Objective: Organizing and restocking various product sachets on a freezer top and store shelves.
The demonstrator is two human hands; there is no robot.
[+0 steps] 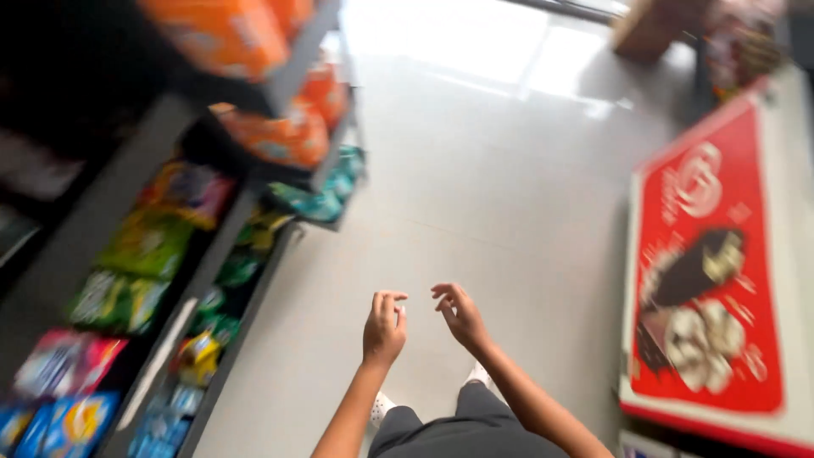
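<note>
Above glossy pale floor tiles (509,170), left hand (384,329) and right hand (462,318) hover empty, fingers loosely curled.

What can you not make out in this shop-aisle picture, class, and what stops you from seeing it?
- Packets on the shelves, head view: motion blur hides what kind they are.
- Left hand and right hand: curled fingers; anything tiny between them is too blurred to tell.
- Red freezer chest: cut off by the right and bottom edges.
- Shoes: mostly hidden behind the arms and grey trousers.
- Box at top: blurred.
</note>
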